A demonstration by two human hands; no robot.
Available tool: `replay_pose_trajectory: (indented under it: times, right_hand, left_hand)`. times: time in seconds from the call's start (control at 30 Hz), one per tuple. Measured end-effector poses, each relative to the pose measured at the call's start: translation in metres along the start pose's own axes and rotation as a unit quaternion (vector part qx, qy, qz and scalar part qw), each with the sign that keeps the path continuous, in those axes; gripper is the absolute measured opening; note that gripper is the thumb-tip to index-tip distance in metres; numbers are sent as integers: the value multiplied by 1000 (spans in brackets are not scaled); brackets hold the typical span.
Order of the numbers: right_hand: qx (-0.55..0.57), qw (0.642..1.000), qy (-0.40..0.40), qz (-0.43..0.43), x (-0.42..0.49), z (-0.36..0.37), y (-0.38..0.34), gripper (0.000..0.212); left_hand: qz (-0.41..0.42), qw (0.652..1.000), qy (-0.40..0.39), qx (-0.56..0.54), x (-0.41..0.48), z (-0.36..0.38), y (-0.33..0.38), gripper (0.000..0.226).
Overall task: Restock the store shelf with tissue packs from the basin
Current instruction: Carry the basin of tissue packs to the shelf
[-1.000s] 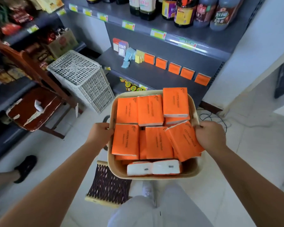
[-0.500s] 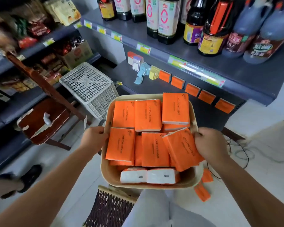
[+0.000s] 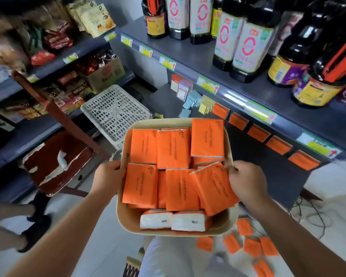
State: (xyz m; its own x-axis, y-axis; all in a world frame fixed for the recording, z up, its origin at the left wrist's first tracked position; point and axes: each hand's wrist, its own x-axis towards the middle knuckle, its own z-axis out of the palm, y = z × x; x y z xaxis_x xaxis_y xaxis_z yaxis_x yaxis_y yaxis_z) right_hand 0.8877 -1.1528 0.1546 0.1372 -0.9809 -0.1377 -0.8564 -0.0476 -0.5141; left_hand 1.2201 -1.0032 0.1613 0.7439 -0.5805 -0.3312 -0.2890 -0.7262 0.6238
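Beige basin (image 3: 128, 220): gripped at its side rims by left hand (image 3: 110, 174) and right hand (image 3: 247, 179); filled with orange tissue packs (image 3: 173, 148). Held before grey shelf (image 3: 278, 176) bearing a row of matching packs (image 3: 258, 133).

Tissue packs (image 3: 174, 148) in basin (image 3: 128, 220)

Both hands (image 3: 111, 172) grip the basin (image 3: 128, 220) — orange tissue packs (image 3: 173, 149) inside.
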Motion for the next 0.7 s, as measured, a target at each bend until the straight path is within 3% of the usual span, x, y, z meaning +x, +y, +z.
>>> replay_pose_trajectory:
  times: [0.23, 0.4, 0.7]
  right_hand:
    - [1, 995, 1, 99, 36, 77, -75, 37]
    - [-21, 986, 15, 163, 52, 133, -103, 23]
    - [16, 966, -4, 258, 59, 204, -98, 26]
  left_hand:
    - [23, 998, -46, 30, 147, -14, -14, 35]
    - [30, 994, -78, 70, 229, -9, -21, 27]
    - [38, 989, -101, 102, 295, 38, -40, 23]
